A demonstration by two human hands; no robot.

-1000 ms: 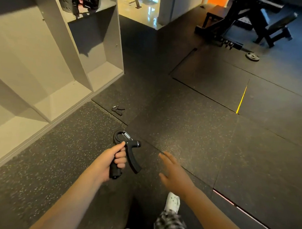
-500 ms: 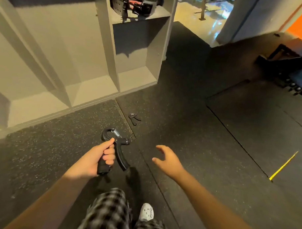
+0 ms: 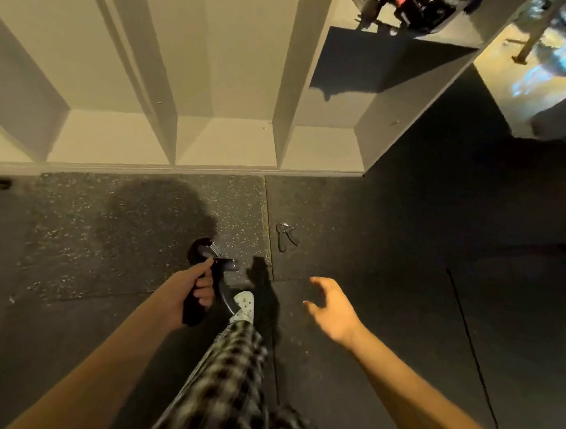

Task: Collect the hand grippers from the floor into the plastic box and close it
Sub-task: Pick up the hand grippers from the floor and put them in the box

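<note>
Hand grippers show in two places, both in front of the white shelf unit [image 3: 228,145]. One black hand gripper [image 3: 220,284] is off the floor [image 3: 405,274], held by the person's left hand [image 3: 185,291] a little way out from the shelf unit's base. The fingers are curled round one handle, and the thumb lies along its upper part. The coil spring and the top loop point toward the shelf unit, while the free handle curves back toward the person.

A second hand gripper [image 3: 284,235] lies flat on the dark rubber floor. It is nearer the shelf unit than the held one, below the unit's rightmost bottom compartment and just beside a seam between floor tiles.

The right hand [image 3: 335,312] hovers above the floor, farther from the shelf unit than the lying gripper. Its fingers are spread and relaxed, and it holds nothing.

Between the arms, a leg in checked trousers [image 3: 229,370] ends in a white perforated shoe [image 3: 245,307] planted toward the shelf unit. Dark gear [image 3: 422,4], too blurred to identify, sits on an upper shelf at the unit's right end.
</note>
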